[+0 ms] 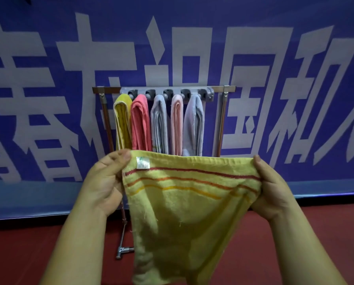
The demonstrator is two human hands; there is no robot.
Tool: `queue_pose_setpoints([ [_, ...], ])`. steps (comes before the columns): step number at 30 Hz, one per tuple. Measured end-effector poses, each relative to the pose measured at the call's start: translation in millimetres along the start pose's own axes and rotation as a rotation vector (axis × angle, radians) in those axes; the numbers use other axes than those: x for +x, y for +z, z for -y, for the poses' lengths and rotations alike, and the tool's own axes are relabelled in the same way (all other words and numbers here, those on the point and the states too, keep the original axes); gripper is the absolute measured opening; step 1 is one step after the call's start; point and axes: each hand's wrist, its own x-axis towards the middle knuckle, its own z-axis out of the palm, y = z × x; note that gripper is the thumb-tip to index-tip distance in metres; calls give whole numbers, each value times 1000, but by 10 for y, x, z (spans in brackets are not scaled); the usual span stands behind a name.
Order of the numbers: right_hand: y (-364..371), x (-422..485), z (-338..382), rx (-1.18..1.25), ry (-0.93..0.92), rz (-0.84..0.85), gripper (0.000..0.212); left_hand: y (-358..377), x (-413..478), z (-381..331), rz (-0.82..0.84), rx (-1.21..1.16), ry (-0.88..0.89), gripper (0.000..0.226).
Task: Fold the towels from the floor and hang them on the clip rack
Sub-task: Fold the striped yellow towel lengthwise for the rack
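A yellow towel [184,219] with red and orange stripes and a small white label hangs spread in front of me. My left hand [105,186] pinches its upper left corner and my right hand [272,188] grips its upper right corner. Behind it stands the clip rack [165,91], a grey clip bar on a metal frame. Several folded towels hang from its clips: a yellow one [121,120], a coral one [141,122], a grey one [159,124], a pale pink one [177,124] and a lavender one [193,124]. The held towel hides their lower ends.
A blue banner [48,99] with large white characters covers the wall behind the rack. The floor [28,254] is dark red. The rack's left leg and metal foot [123,250] stand on the floor just left of the held towel.
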Motion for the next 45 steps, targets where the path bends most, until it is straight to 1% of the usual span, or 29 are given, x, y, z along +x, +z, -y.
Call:
queue_pose_setpoints([
  [1,-29,44,-36,8,34,-23,52,-80,28,87,-12,24,-74,20],
  [2,-42,97,-80,-71,66,-69,43,-143,47,196,-53,87,-134,16],
  [3,-31,143,-134,-204,97,-150,31,-194,51,320,-112,165,-172,12],
  [4,-21,176,-219,-343,102,-243,24,-218,42,447,-164,222,-190,9],
  [5,9,196,-300,-393,98,-295,22,-213,34,558,-186,238,-193,6],
  [6,51,222,-368,-374,92,-304,23,-177,25,649,-185,229,-193,4],
  [7,94,236,-426,-372,82,-293,24,-120,9,719,-173,219,-192,5],
  [9,185,239,-546,-449,63,-277,31,10,-44,820,-145,204,-198,10],
  [10,228,231,-593,-478,34,-257,30,78,-80,860,-128,184,-196,13],
  [13,363,206,-728,-506,-63,-223,5,257,-184,988,-48,160,-204,15],
  [15,416,165,-818,-524,-91,-198,14,350,-271,1095,12,204,-213,16],
  [16,437,139,-859,-513,-98,-166,12,382,-312,1150,33,233,-212,16],
  [17,456,110,-898,-498,-95,-125,9,403,-341,1205,49,267,-204,17],
  [18,480,87,-934,-489,-77,-87,10,417,-361,1256,62,305,-190,18],
  [22,560,6,-1036,-439,93,-3,28,393,-397,1394,73,440,-138,21],
  [23,558,-15,-1044,-432,123,16,27,376,-403,1394,65,461,-128,21],
  [25,544,-48,-1039,-485,133,81,15,345,-405,1381,61,477,-115,22],
  [27,533,-62,-1036,-545,126,139,16,316,-420,1359,67,495,-102,22],
  [32,607,-57,-1062,-600,105,130,14,277,-480,1338,101,483,-97,21],
  [39,655,-51,-1057,-773,53,138,14,257,-523,1253,157,489,-105,22],
  [45,694,-89,-1027,-920,-2,160,12,237,-510,1187,260,561,-126,27],
])
